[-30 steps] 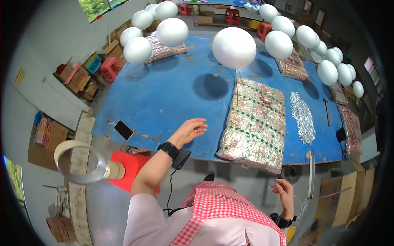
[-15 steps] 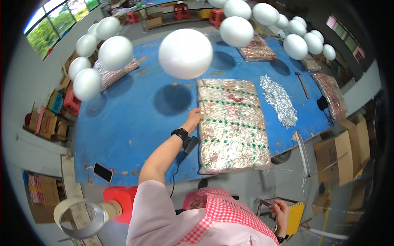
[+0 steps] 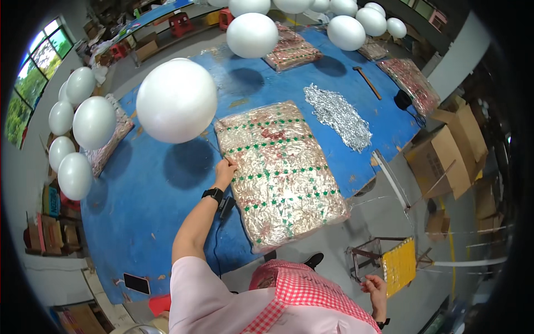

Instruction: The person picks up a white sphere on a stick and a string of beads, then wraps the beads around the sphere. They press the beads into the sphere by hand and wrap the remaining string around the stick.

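Note:
A large flat package (image 3: 283, 178) in clear crinkly film, silvery-gold with red patches and rows of small green shapes, lies on the blue table (image 3: 144, 245). At its left long edge my left hand (image 3: 225, 173) has its fingertips closed on the film. Just below the left wrist, a black corded device (image 3: 226, 207) rests against that edge. My right hand (image 3: 376, 286) is away from the table at the lower right, fingers curled in beside a yellow-seated stool (image 3: 398, 267). Anything between them is too small to tell.
Right of the package lie a pile of silver foil bits (image 3: 337, 116) and a hammer (image 3: 367, 83). A phone (image 3: 136, 283) sits at the near left. White spheres (image 3: 177, 100) hang over the table. Open cardboard boxes (image 3: 439, 161) stand at the right.
The view has swung right, so the package now appears farther left and tilted. My left hand remains at its left edge. My right hand stays low by the stool, fingers still curled.

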`<state>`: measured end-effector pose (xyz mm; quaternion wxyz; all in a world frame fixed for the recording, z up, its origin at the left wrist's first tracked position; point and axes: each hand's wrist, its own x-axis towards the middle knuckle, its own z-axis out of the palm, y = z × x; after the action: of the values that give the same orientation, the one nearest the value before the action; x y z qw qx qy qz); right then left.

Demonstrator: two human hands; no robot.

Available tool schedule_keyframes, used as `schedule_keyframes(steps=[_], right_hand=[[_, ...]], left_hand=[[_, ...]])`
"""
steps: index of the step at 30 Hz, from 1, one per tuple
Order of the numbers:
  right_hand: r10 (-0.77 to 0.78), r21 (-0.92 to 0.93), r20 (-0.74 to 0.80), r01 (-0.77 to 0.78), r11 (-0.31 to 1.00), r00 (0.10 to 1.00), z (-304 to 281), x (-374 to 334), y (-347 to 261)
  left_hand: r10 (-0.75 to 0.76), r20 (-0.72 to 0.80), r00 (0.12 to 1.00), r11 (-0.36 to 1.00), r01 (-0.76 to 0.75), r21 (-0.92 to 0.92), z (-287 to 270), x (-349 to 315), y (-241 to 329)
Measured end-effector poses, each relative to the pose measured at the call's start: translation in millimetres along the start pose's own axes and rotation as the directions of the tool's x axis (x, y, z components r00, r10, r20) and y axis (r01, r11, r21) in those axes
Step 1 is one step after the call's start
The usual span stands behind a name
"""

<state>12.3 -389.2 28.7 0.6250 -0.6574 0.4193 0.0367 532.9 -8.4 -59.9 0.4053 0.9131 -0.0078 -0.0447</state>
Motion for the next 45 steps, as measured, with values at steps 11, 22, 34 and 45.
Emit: schedule_keyframes(steps=[11, 22, 34, 45], right_hand=[[0.029, -0.072, 0.029, -0.027, 0.997, 0.999, 43, 19, -35], [-0.218, -0.521, 0.312, 0.358, 0.775, 0.925, 140, 113, -103], [-0.345, -0.762, 0.539, 0.620, 0.188, 0.768, 263, 115, -95], [-0.293, -0.789, 0.478, 0.551, 0.273, 0.828, 257, 132, -78]], left_hand=[[0.184, 0.140, 0.973, 0.982, -0.189, 0.024, -18, -4, -20], [0.241, 0.177, 0.954, 0.960, -0.207, -0.189, -19, -17, -40], [0.326, 0.297, 0.897, 0.936, -0.263, -0.233, -20, -40, -24], [0.525, 0.132, 0.841, 0.831, -0.473, -0.295, -28, -48, -24]])
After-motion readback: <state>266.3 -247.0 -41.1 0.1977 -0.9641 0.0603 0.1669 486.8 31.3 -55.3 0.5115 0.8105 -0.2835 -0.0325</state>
